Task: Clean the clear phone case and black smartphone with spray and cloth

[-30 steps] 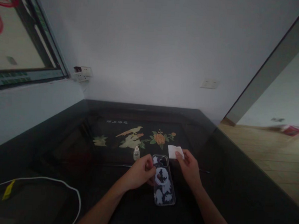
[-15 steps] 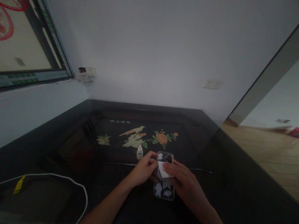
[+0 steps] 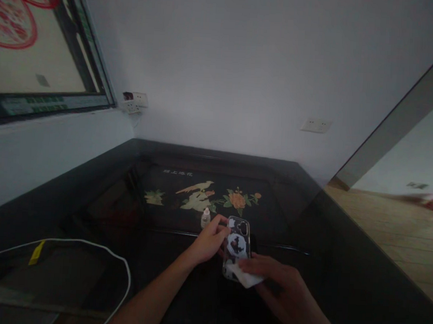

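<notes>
A clear phone case [image 3: 237, 244] with pale patterned shapes and a camera cutout is held upright-on in front of me, over the dark table. My left hand [image 3: 211, 239] grips its left edge, fingers closed round it. My right hand [image 3: 280, 284] pinches a folded white tissue [image 3: 247, 277], which lies against the lower part of the case. Whether a phone sits inside the case, I cannot tell. A small white-capped bottle [image 3: 206, 218] stands just behind my left hand.
The glossy black table [image 3: 102, 194] bears a bird-and-flower picture [image 3: 200, 197]. A white cable [image 3: 103, 247] with a yellow tag [image 3: 36, 253] curves across the left side. Wall sockets [image 3: 315, 125] are behind, and a window [image 3: 44, 51] is at upper left.
My right hand has moved the tissue from the upper middle of the case down to its lower end, uncovering a round pale pattern. The left hand keeps its hold. The view has shifted slightly.
</notes>
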`<state>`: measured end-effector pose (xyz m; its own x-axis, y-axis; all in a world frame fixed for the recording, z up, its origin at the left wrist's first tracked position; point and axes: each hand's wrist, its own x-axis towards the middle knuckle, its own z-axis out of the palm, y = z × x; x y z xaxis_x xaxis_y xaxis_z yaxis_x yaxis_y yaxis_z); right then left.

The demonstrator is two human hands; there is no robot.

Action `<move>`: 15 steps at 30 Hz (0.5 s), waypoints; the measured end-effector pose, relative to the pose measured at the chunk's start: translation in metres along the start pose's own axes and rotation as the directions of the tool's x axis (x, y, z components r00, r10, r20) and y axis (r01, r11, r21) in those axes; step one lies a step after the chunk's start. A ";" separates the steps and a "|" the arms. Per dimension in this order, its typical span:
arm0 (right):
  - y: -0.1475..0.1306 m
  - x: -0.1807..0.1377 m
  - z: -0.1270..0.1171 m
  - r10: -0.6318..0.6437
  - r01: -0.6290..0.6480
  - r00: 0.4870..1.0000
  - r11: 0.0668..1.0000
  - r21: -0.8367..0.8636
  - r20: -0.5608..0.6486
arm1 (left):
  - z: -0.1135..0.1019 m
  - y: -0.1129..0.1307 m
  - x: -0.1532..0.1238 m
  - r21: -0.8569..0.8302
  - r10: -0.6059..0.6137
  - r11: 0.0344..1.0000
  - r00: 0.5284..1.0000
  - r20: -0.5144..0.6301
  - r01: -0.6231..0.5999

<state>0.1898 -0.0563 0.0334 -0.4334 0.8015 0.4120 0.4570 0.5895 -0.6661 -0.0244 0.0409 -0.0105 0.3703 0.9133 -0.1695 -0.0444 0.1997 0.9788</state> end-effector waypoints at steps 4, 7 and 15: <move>0.012 0.029 -0.011 0.145 -0.151 0.951 0.988 -0.001 -0.272 | 0.000 0.001 -0.001 0.006 0.003 1.000 1.000 0.012 -0.003; 0.027 0.048 -0.007 0.153 -0.181 0.916 0.982 -0.042 -0.371 | -0.001 0.002 -0.001 0.012 -0.010 1.000 0.999 0.036 0.010; 0.032 0.041 0.018 0.006 -0.032 0.986 0.988 -0.154 -0.169 | -0.005 0.006 -0.004 0.032 0.024 0.999 1.000 0.005 -0.024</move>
<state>0.1729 -0.0062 0.0179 -0.2930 0.8104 0.5074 0.5850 0.5717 -0.5753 -0.0309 0.0405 -0.0050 0.3735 0.9162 -0.1452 -0.0241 0.1661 0.9858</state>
